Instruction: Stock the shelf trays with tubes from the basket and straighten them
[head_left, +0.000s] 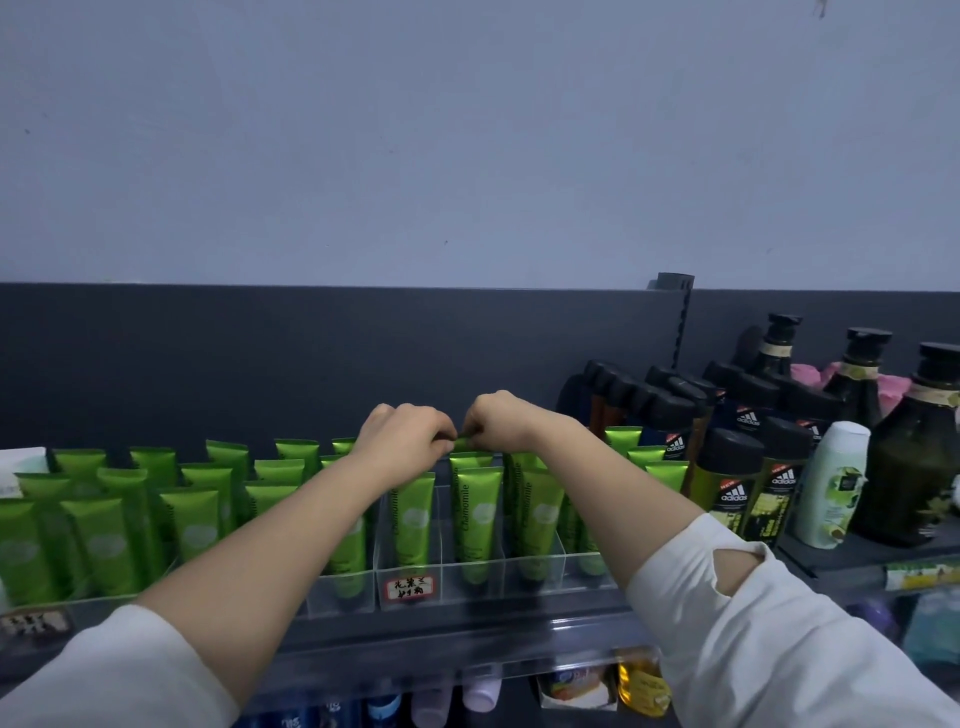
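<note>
Rows of green tubes (475, 519) stand upright in clear plastic shelf trays (535, 569) across the shelf. Both my hands reach to the back of the middle tray. My left hand (402, 436) and my right hand (501, 423) meet there, fingers curled, pinching the flat top edge of a rear green tube (464, 443) between them. Most of that tube is hidden behind the tubes in front. The basket is not in view.
Dark shower-gel bottles (737, 499), a white bottle (831, 488) and tall pump bottles (914, 457) crowd the shelf to the right. A handwritten label (410, 588) is on the tray front. A lower shelf holds more bottles (641, 680). A dark back panel rises behind.
</note>
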